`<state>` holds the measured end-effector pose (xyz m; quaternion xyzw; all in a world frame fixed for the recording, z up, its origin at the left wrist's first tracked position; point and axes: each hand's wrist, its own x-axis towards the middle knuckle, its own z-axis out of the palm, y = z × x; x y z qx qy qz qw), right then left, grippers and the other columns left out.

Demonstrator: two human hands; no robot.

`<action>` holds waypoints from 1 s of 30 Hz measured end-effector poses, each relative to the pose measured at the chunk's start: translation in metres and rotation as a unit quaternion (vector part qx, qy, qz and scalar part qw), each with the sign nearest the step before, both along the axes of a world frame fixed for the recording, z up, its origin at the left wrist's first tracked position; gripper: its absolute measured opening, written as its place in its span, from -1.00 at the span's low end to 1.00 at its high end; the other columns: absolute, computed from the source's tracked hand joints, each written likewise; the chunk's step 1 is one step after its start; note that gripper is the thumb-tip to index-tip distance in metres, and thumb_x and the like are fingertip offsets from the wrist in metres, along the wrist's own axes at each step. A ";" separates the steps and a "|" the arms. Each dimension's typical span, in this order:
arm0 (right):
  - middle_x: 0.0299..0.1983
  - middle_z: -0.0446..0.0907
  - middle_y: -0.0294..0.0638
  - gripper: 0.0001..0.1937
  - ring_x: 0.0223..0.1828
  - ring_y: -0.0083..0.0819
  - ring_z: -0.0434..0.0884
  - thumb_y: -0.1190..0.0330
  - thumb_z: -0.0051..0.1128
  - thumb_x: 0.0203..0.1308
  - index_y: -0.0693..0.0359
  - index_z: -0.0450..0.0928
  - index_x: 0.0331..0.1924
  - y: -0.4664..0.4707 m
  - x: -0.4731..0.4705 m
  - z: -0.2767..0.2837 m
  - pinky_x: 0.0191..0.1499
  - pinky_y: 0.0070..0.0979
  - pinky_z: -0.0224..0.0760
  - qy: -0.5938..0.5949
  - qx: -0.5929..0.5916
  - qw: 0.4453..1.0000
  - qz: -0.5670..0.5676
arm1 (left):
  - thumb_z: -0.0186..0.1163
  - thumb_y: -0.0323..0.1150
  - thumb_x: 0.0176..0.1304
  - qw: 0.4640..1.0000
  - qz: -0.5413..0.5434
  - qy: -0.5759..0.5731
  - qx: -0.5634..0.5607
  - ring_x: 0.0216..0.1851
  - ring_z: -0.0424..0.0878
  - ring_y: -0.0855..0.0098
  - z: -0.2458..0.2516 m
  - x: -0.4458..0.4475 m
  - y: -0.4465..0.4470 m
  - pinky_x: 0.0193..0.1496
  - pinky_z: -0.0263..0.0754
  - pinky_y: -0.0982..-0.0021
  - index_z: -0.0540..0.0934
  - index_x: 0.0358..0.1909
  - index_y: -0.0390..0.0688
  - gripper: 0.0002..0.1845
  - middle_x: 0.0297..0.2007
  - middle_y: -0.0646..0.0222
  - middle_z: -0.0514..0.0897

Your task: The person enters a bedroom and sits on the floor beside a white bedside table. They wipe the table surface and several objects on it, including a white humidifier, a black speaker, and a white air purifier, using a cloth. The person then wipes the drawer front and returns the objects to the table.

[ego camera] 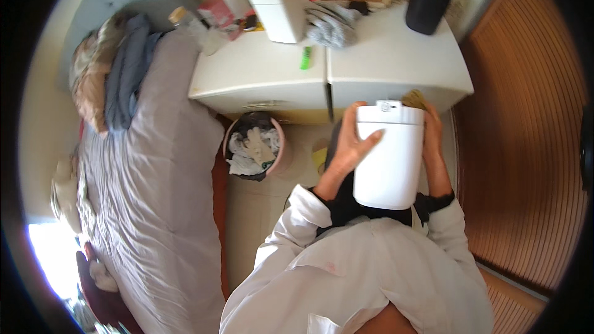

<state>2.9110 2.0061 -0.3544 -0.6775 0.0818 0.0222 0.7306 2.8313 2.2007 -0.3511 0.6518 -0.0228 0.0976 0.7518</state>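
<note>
A white plastic bin-like container (389, 162) with a seam near one end and a small catch or button on that end's edge is held in front of my body. My left hand (355, 141) grips its left side, thumb laid across the face. Along the opposite side, my right hand (432, 132) holds the container, its fingers partly hidden behind it. An olive-brown cloth (414, 99) shows at the container's far right corner, by my right fingers. Whether the hand pinches the cloth or only touches it, I cannot tell.
Ahead stands a white cabinet (390, 62) carrying a white box-shaped appliance (280, 14), a grey cloth (332, 25), a green item (306, 58) and a black cylinder (429, 2). A pink waste bin (280, 148) holds gloves and rags. A bed (162, 185) lies left, a slatted wooden door (524, 139) right.
</note>
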 end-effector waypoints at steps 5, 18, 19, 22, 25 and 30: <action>0.09 0.47 -0.10 -0.65 0.08 -0.37 0.46 0.45 -0.19 0.41 0.34 0.48 0.19 0.006 -0.048 0.003 0.17 -0.52 0.30 -0.061 -0.028 0.997 -0.035 | 0.31 -0.12 0.03 0.986 -0.060 -0.022 -0.157 0.32 0.22 0.21 -0.007 -0.025 0.014 0.36 0.16 0.17 0.12 0.37 -0.14 -0.11 0.32 0.08 0.24; -0.08 0.49 -0.10 -0.66 -0.13 -0.20 0.47 0.56 0.14 -0.19 0.14 0.72 -0.22 0.026 -0.133 0.091 -0.04 -0.34 0.38 -0.468 -0.211 0.849 0.122 | 0.04 0.33 0.21 0.923 -0.200 0.147 -0.295 0.18 0.52 0.19 0.003 -0.058 0.071 0.27 0.42 0.21 0.28 0.31 -0.33 -0.06 0.16 0.01 0.50; -0.10 0.50 -0.13 -0.64 -0.15 -0.20 0.47 0.57 0.14 -0.22 0.12 0.72 -0.23 0.026 -0.126 0.099 -0.06 -0.33 0.38 -0.483 -0.198 0.836 0.169 | 0.09 0.18 0.27 0.913 -0.200 0.165 -0.315 0.17 0.53 0.16 0.009 -0.053 0.071 0.27 0.42 0.20 0.29 0.30 -0.34 -0.17 0.16 -0.01 0.50; -0.20 0.53 -0.30 -0.63 -0.21 -0.22 0.47 0.56 0.18 -0.29 0.02 0.72 -0.27 0.020 -0.108 0.132 -0.17 -0.34 0.40 -0.499 -0.164 0.794 0.306 | 0.08 -0.11 0.21 0.879 -0.223 0.180 -0.382 0.17 0.53 0.11 0.028 -0.050 0.061 0.26 0.43 0.19 0.32 0.28 -0.36 -0.32 0.16 -0.04 0.49; -0.20 0.51 -0.36 -0.66 -0.20 -0.27 0.48 0.56 0.24 -0.28 -0.01 0.70 -0.31 0.031 -0.096 0.154 -0.20 -0.38 0.42 -0.484 -0.185 0.743 0.424 | -0.04 -0.22 0.19 0.852 -0.231 0.208 -0.422 0.12 0.55 0.10 0.046 -0.052 0.044 0.22 0.47 0.19 0.33 0.29 -0.31 -0.37 0.11 -0.01 0.54; -0.14 0.54 -0.33 -0.64 -0.21 -0.26 0.47 0.57 0.30 -0.30 0.02 0.70 -0.29 0.054 -0.092 0.160 -0.15 -0.39 0.41 -0.466 -0.219 0.664 0.542 | -0.05 -0.22 0.14 0.926 -0.186 0.115 -0.306 0.04 0.57 0.09 0.056 -0.061 0.039 0.15 0.50 0.18 0.33 0.30 -0.30 -0.34 0.05 -0.01 0.56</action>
